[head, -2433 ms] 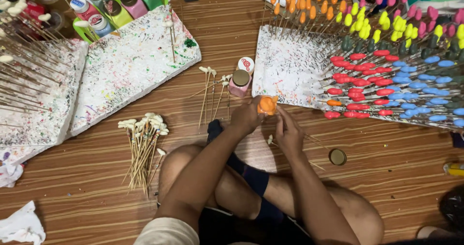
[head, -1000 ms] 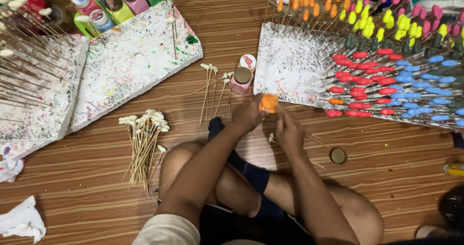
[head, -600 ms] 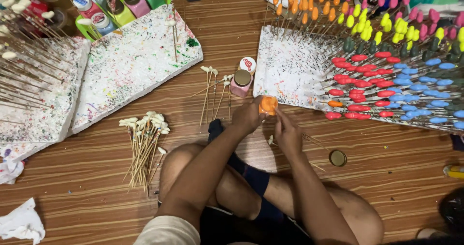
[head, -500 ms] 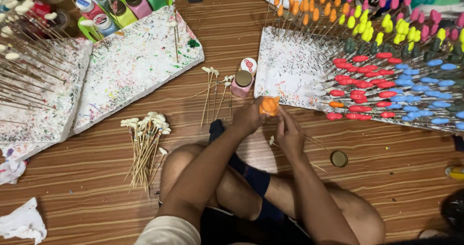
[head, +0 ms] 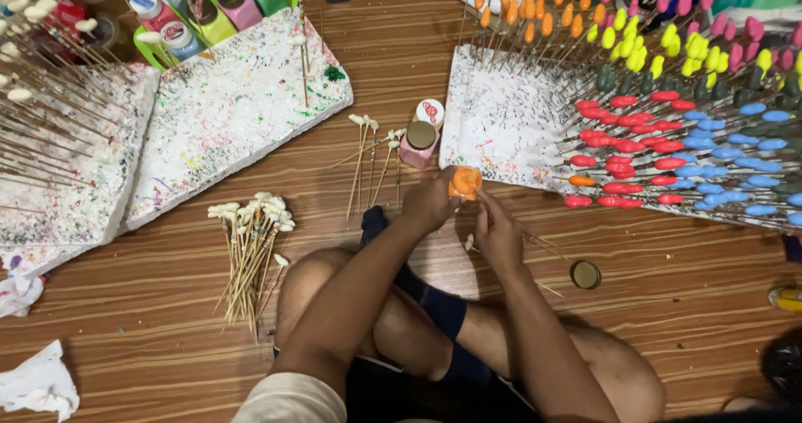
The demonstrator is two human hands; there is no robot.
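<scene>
The left hand [head: 430, 202] curls its fingers around a small orange paint pot [head: 464, 182], holding it just above the wooden plank floor [head: 685, 306] in front of the crossed legs; the right hand [head: 499, 233] sits just below and beside the pot, its fingers drawn together at the pot's lower edge, though whether they pinch a thin stick there is too small to tell; a small white bead-like piece [head: 469, 242] shows just beside the right hand's thumb side; a pink paint jar with a dark open mouth [head: 418, 142] stands near the left hand, its white lid [head: 430, 111] lying just behind it; a round dark lid [head: 586, 274] lies on the floor to the right of the right forearm; a bundle of bamboo skewers with white unpainted tips [head: 249, 248] lies on the floor to the left of the knee; a white foam board speckled with paint [head: 242, 114] lies farther left; a second speckled foam board [head: 505, 118] on the right carries rows of skewers with red, blue, yellow, orange and pink painted tips [head: 668, 139] stuck in at a slant; a green tray of paint bottles [head: 213, 10] sits at the top left.
</scene>
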